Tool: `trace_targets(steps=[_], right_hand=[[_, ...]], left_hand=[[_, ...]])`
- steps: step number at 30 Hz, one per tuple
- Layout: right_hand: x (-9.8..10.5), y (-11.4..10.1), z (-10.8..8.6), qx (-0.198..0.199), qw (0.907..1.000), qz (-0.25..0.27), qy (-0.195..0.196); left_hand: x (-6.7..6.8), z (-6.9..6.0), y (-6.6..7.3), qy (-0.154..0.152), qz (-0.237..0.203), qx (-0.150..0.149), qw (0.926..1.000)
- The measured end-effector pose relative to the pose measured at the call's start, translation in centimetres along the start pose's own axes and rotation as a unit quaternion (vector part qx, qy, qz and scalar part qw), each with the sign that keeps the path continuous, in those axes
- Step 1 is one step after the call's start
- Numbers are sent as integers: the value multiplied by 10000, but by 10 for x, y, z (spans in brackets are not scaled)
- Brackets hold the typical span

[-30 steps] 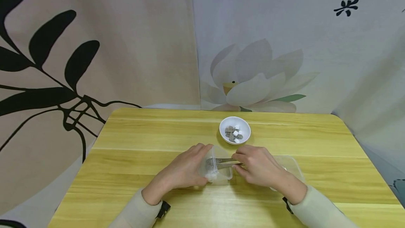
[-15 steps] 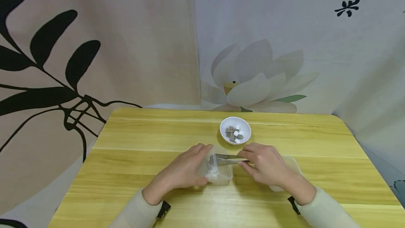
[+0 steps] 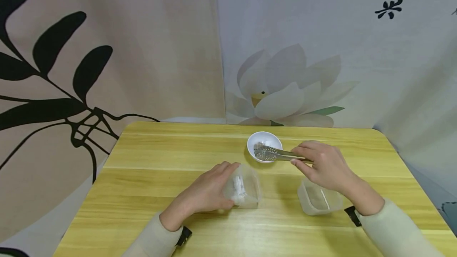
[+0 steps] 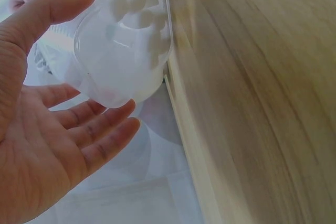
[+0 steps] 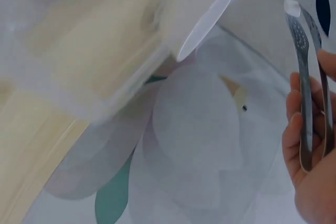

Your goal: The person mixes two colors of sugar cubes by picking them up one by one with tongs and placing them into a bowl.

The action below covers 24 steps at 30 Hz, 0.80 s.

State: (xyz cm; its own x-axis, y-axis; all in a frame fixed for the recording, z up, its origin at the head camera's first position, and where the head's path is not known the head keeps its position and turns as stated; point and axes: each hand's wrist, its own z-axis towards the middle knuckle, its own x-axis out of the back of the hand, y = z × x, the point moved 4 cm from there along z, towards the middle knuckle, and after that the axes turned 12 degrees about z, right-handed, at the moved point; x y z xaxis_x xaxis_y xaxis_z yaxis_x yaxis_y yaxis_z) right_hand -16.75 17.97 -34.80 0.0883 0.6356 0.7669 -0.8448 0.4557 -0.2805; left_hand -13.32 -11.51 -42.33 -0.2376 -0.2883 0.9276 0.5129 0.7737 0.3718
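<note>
My left hand [image 3: 203, 189] grips a clear plastic container [image 3: 251, 185] that is tipped on its side on the table. White cubes [image 4: 139, 17] show through its base in the left wrist view. My right hand [image 3: 323, 165] pinches metal tongs [image 3: 282, 154] with perforated tips. In the right wrist view, a white cube [image 5: 292, 8] sits between the ends of the tongs. The tips are over a white bowl [image 3: 250, 157], partly hiding the grey and white cubes that lie inside it.
A second clear plastic container [image 3: 314, 208] stands on the wooden table [image 3: 160, 150] below my right wrist. Behind the table's far edge hangs a curtain [image 3: 171, 50] with printed leaves and a flower.
The tongs have come out of the tipped container and moved up and right, their tips now over the bowl. The second container is more exposed. My left hand stays in place.
</note>
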Motion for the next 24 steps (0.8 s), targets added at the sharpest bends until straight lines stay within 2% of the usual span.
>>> trace_targets(steps=[5,14,18,24], right_hand=[[8,16,4,-278,9993,-228,86],[4,30,2,-1095,9923,-580,-1],[4,31,1,-1071,9924,-594,99],[6,28,0,-830,9948,-559,208]], left_hand=[[0,0,0,12,1,-2,10000],[0,0,1,54,27,-45,10000],[1,1,1,59,37,-45,10000],[1,0,1,55,63,-44,10000]])
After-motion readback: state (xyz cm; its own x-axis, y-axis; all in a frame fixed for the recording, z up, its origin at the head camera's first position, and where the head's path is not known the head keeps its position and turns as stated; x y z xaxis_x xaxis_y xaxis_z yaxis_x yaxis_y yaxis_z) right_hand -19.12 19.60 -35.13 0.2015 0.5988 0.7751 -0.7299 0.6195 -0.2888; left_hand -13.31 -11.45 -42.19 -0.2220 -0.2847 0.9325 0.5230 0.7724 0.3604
